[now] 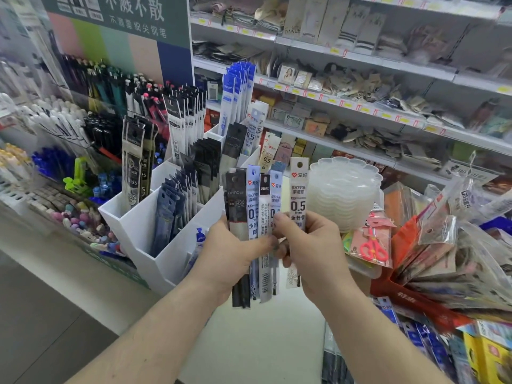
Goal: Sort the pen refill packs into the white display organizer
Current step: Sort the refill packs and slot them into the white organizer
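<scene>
White display organizer [138, 231] mostly stocked; my left hand [230, 256] grips fanned refill packs [259, 217] (five-ish unsorted), right hand [310, 245] pinching one.

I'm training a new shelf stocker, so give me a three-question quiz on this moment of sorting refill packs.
1. True or false: both hands hold the fan of refill packs in front of the white organizer.
2. Which pack is the right hand pinching, apart from the rest?
A. the black pack
B. the white 0.5 pack
C. a blue pack in the organizer
3. Fill in: the tall blue packs stand in the organizer's ______ row.

Key: 1 true; 2 B; 3 back. The left hand grips the bundle, with the black pack at its left edge.
</scene>
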Demonstrator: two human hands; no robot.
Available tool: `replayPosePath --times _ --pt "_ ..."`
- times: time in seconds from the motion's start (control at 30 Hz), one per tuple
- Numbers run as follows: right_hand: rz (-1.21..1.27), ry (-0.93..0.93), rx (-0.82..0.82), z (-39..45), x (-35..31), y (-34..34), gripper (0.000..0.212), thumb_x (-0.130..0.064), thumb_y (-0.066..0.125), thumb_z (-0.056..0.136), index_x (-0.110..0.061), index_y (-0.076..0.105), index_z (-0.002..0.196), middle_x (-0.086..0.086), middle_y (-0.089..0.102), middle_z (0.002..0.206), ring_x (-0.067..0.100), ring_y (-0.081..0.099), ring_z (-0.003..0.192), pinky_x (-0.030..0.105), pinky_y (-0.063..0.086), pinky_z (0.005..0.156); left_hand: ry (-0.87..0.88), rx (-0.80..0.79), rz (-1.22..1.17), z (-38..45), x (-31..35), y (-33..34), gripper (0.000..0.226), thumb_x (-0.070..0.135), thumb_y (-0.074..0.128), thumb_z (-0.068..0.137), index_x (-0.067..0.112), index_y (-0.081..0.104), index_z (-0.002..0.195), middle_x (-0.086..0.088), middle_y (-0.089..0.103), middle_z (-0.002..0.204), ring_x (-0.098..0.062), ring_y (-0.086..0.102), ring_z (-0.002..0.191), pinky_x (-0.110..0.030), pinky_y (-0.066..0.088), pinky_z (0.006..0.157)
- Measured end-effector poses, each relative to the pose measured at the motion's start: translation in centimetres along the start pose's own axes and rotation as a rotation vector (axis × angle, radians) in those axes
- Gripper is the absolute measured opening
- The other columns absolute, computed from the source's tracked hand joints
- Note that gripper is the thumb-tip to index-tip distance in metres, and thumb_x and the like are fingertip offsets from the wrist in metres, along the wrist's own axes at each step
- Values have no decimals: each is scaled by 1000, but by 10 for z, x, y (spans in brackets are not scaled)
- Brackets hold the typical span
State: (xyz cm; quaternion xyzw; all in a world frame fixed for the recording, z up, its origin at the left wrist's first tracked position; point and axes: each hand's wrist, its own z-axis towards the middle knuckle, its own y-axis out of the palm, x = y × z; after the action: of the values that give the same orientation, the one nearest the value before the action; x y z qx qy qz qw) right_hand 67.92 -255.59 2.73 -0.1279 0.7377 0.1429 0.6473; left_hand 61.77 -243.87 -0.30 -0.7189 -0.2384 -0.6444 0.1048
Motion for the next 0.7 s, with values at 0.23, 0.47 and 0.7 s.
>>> replayPosePath --times 0.23,0.47,0.7 --pt "292 230 -78 -1 -9 -7 30 -21 44 102 -3 67 94 3 51 60 18 47 51 26 37 43 -74 89 -65 1 0 -3 31 -7 72 82 9 70 108 -7 78 97 -29 75 90 -51 59 83" --pt "255 131 -62 -4 -3 -5 11 0 60 93 -5 71 95 14 76 88 24 70 76 42 60 73 -9 112 -89 -2 1 -3 32 -11 70 82 7 70 108 -8 78 98 -28 75 91 -49 59 84" --pt "359 174 -80 -4 11 9 14 0 61 91 -6 63 79 7 71 74 16 68 64 28 57 55 87 99 -108 -8 -1 -3 43 0 79 73 8 69 114 -8 76 106 -28 73 98 -50 58 88"
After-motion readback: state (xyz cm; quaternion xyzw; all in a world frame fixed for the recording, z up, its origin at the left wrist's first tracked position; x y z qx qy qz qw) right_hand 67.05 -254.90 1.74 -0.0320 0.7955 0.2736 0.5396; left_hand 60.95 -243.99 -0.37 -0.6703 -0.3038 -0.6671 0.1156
